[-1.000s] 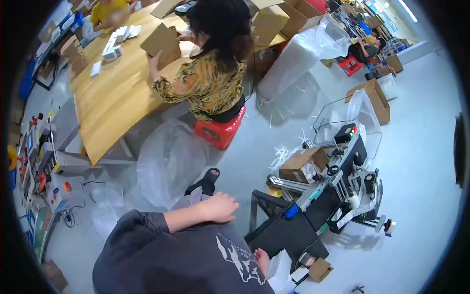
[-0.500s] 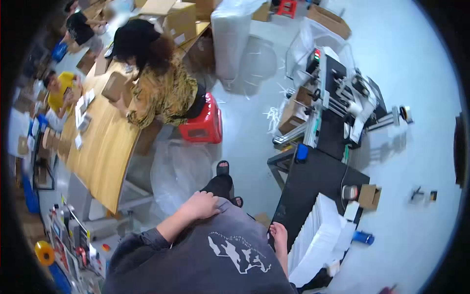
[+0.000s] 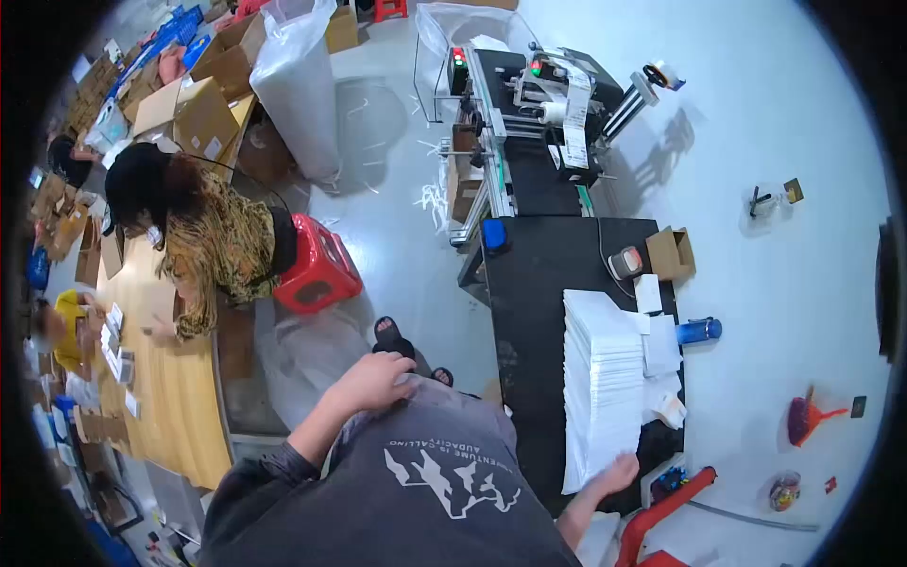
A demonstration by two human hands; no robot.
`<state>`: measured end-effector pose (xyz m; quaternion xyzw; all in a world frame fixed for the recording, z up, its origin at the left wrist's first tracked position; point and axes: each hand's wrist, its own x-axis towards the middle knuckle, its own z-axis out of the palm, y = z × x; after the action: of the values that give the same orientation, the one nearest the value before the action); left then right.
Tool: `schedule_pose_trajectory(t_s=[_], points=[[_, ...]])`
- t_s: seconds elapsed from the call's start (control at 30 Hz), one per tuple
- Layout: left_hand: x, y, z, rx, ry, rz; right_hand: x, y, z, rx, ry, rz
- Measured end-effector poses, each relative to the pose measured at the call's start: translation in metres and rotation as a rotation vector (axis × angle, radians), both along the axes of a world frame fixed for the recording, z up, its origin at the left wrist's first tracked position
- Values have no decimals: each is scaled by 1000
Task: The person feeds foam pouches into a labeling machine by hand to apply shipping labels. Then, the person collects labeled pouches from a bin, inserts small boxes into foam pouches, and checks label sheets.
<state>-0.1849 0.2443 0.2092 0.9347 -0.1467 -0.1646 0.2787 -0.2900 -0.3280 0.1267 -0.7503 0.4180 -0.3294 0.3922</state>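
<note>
half curled, the right hand [image 3: 616, 471] is at the lower end of the white stack [image 3: 602, 387], which lies on the black table [image 3: 534, 312] right of centre in the frame. from this distance i can't tell whether its fingers touch the stack or are closed on any of it. the left hand [image 3: 371, 380] rests bent against the shirt [image 3: 425, 439] at lower centre, well apart from the stack, with nothing visible in it; whether it pinches the cloth i can't tell. i judge the step in hand to be a reach to the stack, and the next move, to my mind, calls for a light, even hold on the end pieces, since the row looks loose and could fan out.

as for containers, a small carton [image 3: 671, 253] sits open at the table's right edge; i make out only brown walls inside. the big box [image 3: 194, 113] at upper left has its flaps raised, contents hidden from me. at lower right, a jar [image 3: 784, 491] seems to hold small coloured bits, too blurred for me to name.
</note>
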Motion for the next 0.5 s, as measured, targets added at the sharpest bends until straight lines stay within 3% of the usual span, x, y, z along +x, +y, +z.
schedule_pose_trajectory(t_s=[0.07,0.17,0.27,0.5], points=[[-1,-3,6,34,22,-6,-43,-35,-27,105,-20,-283],[-4,-16,4,49,45,-10,-98,-60,-70,505,-92,-508],[4,-21,2,35,-10,-38,-123,-64,-91,744,-162,-595],[25,-44,11,47,-1,-134,-127,-67,-112,896,-238,-604]])
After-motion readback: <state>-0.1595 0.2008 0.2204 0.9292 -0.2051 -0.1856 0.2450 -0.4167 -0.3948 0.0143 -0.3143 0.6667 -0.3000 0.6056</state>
